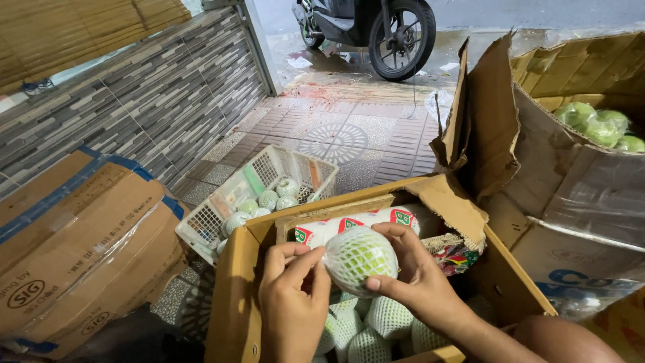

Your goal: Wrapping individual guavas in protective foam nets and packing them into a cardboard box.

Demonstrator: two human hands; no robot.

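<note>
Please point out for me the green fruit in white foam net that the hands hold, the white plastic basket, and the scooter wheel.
Green round fruit in white foam net [357,259], head view, middle of the netted front.
White plastic lattice basket [203,228], head view, near left wall.
Black scooter wheel [402,37], head view, the hub.

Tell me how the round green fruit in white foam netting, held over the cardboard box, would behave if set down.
The round green fruit in white foam netting would probably roll, being nearly spherical. The mesh looks soft, likely cushioning it and giving both hands, left hand and right hand, grip.
</note>
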